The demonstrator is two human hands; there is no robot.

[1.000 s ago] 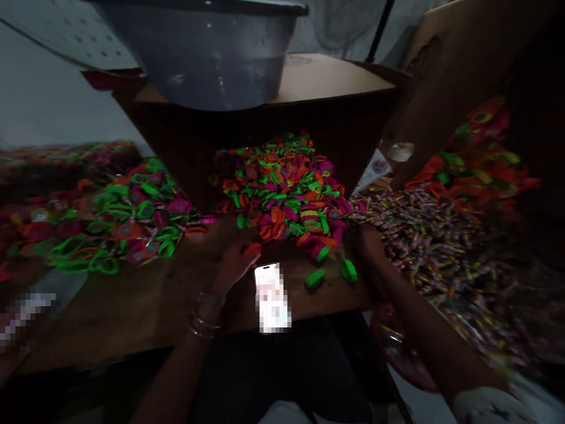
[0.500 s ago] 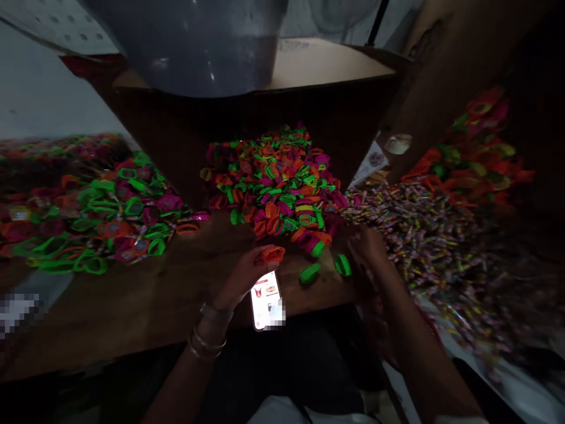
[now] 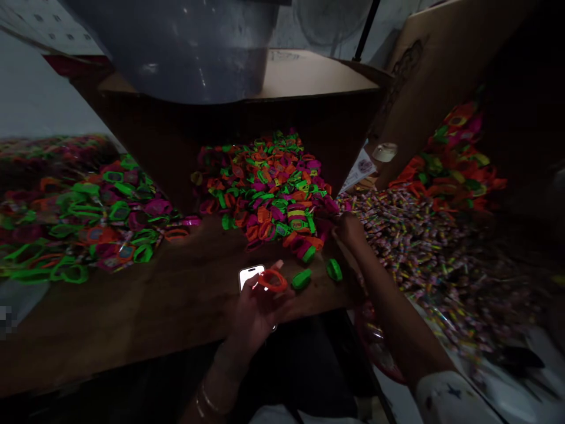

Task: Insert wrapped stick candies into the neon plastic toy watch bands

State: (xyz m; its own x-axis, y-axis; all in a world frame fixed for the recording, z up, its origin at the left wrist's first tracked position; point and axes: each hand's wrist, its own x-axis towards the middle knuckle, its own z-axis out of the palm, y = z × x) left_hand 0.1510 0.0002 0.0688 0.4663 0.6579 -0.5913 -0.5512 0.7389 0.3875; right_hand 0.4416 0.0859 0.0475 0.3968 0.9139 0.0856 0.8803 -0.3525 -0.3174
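My left hand [image 3: 258,309] is turned palm up, its fingers closed on an orange toy watch [image 3: 274,282] with a looped strap. Beneath that hand lies a lit phone [image 3: 248,273], mostly covered by the hand and watch. My right hand [image 3: 349,231] is closed at the right edge of the toy watch pile [image 3: 278,194], beside the wrapped candies [image 3: 397,235]. Whatever its fingers hold is too dark to make out. Two green toy watches, one left [image 3: 302,278] and one right [image 3: 334,270], rest on the wooden table [image 3: 176,312] between my hands.
An open cardboard box [image 3: 145,141] lies behind, with the watch pile spilling from it and a large grey tub [image 3: 176,53] on top. More toy watches [image 3: 101,212] are heaped at left. Orange and green ones [image 3: 454,165] sit at far right, behind the candies.
My left hand has come lower and turned palm up with the orange toy watch, covering more of the phone. The right hand has shifted slightly left and up, and the whole view has moved a little.
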